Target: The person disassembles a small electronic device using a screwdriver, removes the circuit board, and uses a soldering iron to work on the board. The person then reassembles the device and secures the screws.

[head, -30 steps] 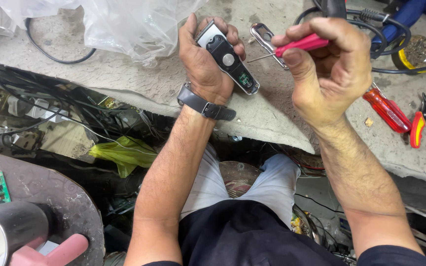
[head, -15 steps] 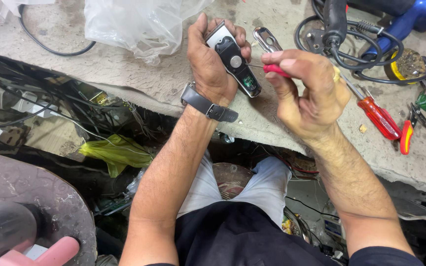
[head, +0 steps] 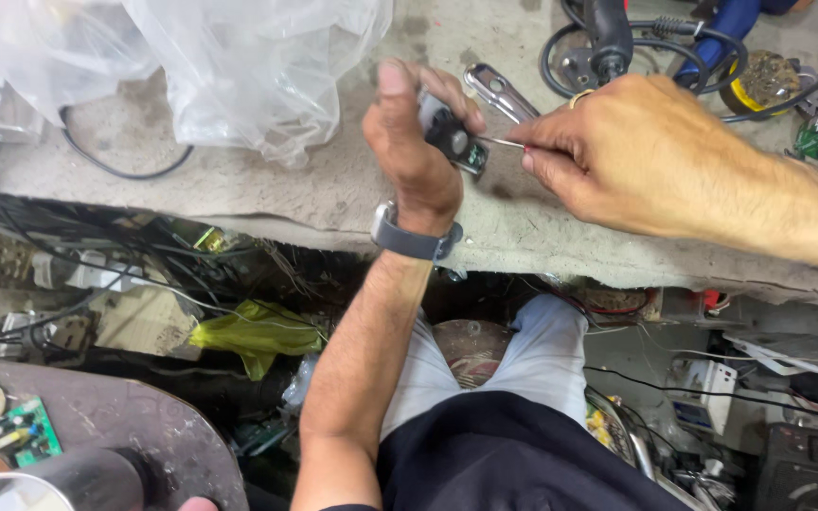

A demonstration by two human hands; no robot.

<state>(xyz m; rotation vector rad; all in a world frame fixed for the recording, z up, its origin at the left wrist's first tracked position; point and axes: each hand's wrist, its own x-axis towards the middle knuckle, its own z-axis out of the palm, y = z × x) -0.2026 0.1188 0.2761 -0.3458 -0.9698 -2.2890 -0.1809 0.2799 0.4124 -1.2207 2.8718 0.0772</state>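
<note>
My left hand, with a dark watch on the wrist, grips a small black and silver device above the grey workbench. My right hand pinches a thin metal tool whose tip touches the device's right end. The tool's handle is hidden inside my fist. A silver spanner lies on the bench just behind the device.
A clear plastic bag covers the bench's far left. Black coiled cable, a blue tool and a yellow tape roll sit at the far right. Tangled wires, a yellow-green bag and circuit boards lie below the bench edge.
The view has shifted, so both hands sit higher and farther right. My right hand turned palm down, hiding the red handle, and the tool tip now touches the device.
</note>
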